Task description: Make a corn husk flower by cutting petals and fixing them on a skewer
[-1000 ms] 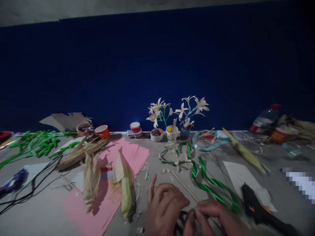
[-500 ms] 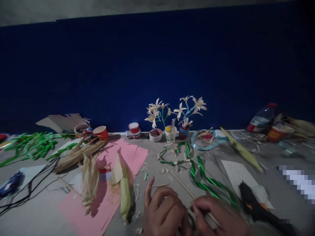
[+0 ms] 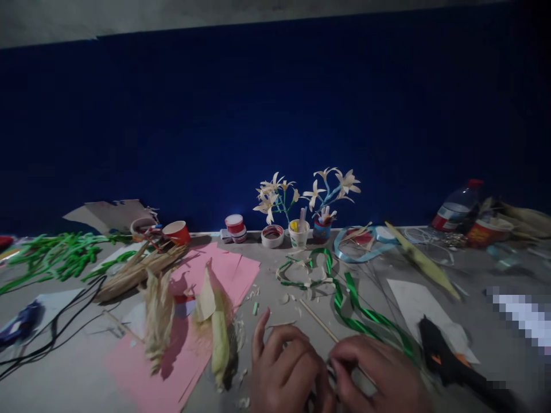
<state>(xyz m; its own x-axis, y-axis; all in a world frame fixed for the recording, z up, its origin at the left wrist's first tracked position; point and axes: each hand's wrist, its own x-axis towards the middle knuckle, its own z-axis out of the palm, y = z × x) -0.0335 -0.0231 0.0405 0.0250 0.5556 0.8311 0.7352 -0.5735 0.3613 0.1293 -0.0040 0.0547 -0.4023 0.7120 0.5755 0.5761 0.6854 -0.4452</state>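
At the bottom centre my left hand (image 3: 286, 367) is closed, its fingers curled inward and the little finger raised. My right hand (image 3: 379, 373) faces it, thumb and forefinger pinched together. Something small and dark shows between the two hands, too hidden to name. A thin wooden stick (image 3: 318, 320) runs under or through my right hand; I cannot tell whether it is gripped. Beyond the hands lies a curled green ribbon (image 3: 359, 324), beside a ring of green and pale pieces (image 3: 303, 284). Left of my left hand rests a corn husk piece (image 3: 220, 344) on pink paper (image 3: 241, 275).
Pale husk flowers (image 3: 269, 201) stand in a paper cup (image 3: 298, 234) at the back. A black glue gun (image 3: 447, 358) lies at right, near a yellow-green husk leaf (image 3: 422, 261). Green pipe cleaners (image 3: 64, 255), dry husks (image 3: 138, 272) and black cords (image 3: 55, 327) spread across the left.
My right hand has shifted slightly left and up, its fingertips closer to my left hand. My left hand stays almost in place. Nothing else has visibly moved.
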